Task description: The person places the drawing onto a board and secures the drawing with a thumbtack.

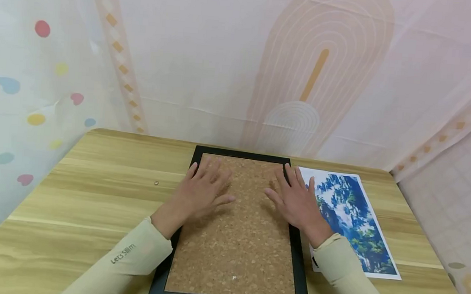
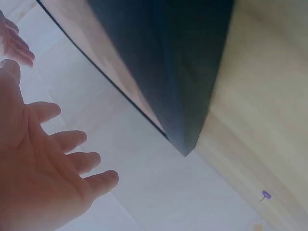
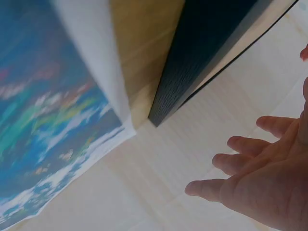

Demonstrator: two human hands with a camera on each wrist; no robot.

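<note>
A black picture frame (image 1: 299, 281) lies face down on the wooden table (image 1: 91, 191), its cork backing (image 1: 240, 239) facing up. Both my hands lie flat on the upper part of the cork. My left hand (image 1: 205, 186) rests near the frame's upper left with fingers spread. My right hand (image 1: 293, 198) rests near the upper right, fingers straight. In the left wrist view the left hand (image 2: 48, 163) shows open beside the frame's black corner (image 2: 185, 120). The right wrist view shows the right hand (image 3: 250, 178) open beside the frame edge (image 3: 192, 62).
A printed landscape photo (image 1: 350, 216) lies on the table right of the frame, also seen as the photo (image 3: 48, 110) in the right wrist view. A small pin (image 1: 156, 183) lies on the table left of the frame. Patterned curtains surround the table.
</note>
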